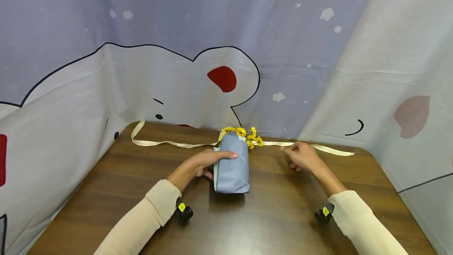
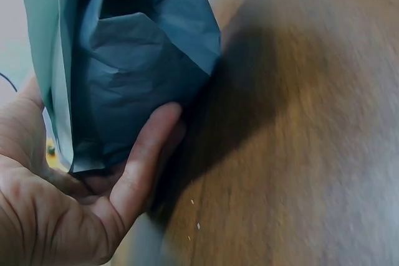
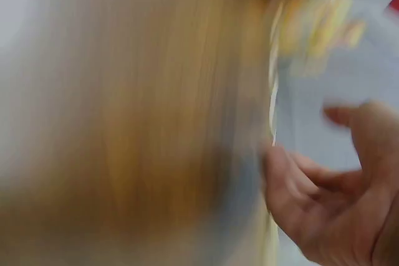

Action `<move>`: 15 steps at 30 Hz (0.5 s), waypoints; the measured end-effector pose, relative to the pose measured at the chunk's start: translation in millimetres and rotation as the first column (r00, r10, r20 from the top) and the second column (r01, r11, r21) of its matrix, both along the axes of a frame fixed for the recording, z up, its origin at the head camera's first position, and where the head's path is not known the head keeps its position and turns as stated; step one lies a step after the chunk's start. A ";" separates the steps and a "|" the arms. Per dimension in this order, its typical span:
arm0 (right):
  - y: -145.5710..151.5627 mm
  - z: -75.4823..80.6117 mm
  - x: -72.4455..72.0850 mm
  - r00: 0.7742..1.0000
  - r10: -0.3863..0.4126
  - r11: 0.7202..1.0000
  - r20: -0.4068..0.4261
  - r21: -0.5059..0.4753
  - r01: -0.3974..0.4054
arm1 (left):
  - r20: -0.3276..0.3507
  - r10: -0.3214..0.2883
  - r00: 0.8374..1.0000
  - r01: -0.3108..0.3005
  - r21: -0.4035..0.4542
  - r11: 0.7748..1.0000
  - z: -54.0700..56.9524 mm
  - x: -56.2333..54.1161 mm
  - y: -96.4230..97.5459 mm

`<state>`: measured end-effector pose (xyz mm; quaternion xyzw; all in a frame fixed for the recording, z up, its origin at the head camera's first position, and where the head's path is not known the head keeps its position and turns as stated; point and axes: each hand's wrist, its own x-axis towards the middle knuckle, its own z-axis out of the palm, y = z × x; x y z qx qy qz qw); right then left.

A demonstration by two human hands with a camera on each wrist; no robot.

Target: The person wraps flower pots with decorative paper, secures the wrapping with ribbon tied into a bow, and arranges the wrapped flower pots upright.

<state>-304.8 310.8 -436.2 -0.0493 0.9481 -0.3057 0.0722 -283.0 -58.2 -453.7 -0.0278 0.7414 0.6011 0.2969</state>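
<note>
A small bouquet of yellow flowers (image 1: 250, 136) wrapped in blue-grey paper (image 1: 231, 172) is at the middle of the table in the head view. My left hand (image 1: 207, 160) grips it from the left side, thumb across the front of the wrap and fingers beneath. The left wrist view shows the folded lower end of the paper (image 2: 131, 79) above those fingers. To the right, my right hand (image 1: 301, 156) is beside a cream ribbon (image 1: 332, 150), thumb apart from the fingers and nothing between them. The ribbon runs behind the bouquet, partly hidden by it.
The brown wooden table (image 1: 276, 215) has rounded far corners. A printed fabric curtain (image 1: 301, 50) hangs along its back and sides. The ribbon's left end (image 1: 136, 131) curls up at the far left edge. Each wrist wears a small black camera (image 1: 184, 209).
</note>
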 end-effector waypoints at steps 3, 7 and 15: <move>-42.6 1.8 23.3 0.959 0.082 0.954 0.271 -0.299 0.003 | -0.012 0.011 1.000 -0.012 -0.023 1.000 2.0 -1.2 3.9; -81.6 3.1 41.0 0.905 0.200 0.900 0.374 -0.436 -0.019 | -0.030 0.009 1.000 -0.010 -0.038 0.999 3.1 -2.1 13.4; -116.3 2.5 49.0 0.926 0.131 0.928 0.354 -0.372 0.011 | -0.070 -0.079 0.994 0.074 -0.073 0.995 4.3 -2.5 22.3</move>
